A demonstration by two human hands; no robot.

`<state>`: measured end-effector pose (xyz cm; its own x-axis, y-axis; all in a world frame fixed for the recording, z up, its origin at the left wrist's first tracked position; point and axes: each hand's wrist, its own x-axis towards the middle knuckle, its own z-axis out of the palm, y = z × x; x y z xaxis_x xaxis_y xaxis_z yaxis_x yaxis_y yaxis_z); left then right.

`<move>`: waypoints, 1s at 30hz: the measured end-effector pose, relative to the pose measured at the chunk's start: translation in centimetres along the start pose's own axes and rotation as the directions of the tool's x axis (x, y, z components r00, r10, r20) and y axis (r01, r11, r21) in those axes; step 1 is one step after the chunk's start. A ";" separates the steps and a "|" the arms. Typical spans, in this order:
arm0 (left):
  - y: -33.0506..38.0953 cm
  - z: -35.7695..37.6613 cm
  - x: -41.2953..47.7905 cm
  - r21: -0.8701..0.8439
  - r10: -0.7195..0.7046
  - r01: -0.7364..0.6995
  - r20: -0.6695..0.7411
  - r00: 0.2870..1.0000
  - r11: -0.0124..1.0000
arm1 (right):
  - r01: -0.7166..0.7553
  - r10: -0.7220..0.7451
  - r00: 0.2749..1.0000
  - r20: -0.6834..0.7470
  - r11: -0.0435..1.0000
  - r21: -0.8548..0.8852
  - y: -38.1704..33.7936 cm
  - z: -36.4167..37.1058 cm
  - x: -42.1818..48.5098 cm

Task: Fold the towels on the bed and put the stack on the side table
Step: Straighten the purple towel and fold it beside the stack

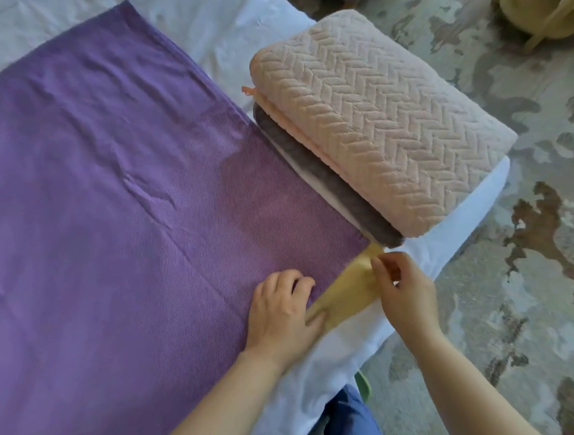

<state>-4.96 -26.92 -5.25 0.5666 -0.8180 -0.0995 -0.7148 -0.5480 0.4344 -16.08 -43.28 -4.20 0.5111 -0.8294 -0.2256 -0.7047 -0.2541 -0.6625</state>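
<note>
Purple towel point(122, 196) lies under left hand point(279, 314); right hand point(405, 294) pinches yellow cloth point(350, 291).

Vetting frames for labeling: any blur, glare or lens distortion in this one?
Head view: soft even daylight, no hard glare, white sheet nearly washed out; mild wide-angle bend at the borders; purple towel weave resolves; right hand pinching the yellow cloth is sharp.

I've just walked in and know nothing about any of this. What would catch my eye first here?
The big purple towel spread flat across the bed fills the left side. At the bed's right edge sits a stack of folded towels, topped by a plush pink towel. Near the bottom, the left hand rests at the purple towel's corner while the right hand pinches a yellow cloth.
</note>
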 end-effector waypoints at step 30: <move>3.2 0.5 -3.2 -0.199 0.127 -0.129 -0.022 0.992 0.972 | -0.137 0.200 0.964 -0.178 0.940 0.314 2.0 0.6 -2.3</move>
<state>-9.24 -26.16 -4.00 0.4802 -0.8768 -0.0234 -0.6861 -0.3922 0.6128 -18.35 -41.63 -5.41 0.2644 -0.9384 -0.2226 -0.5773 0.0309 -0.8159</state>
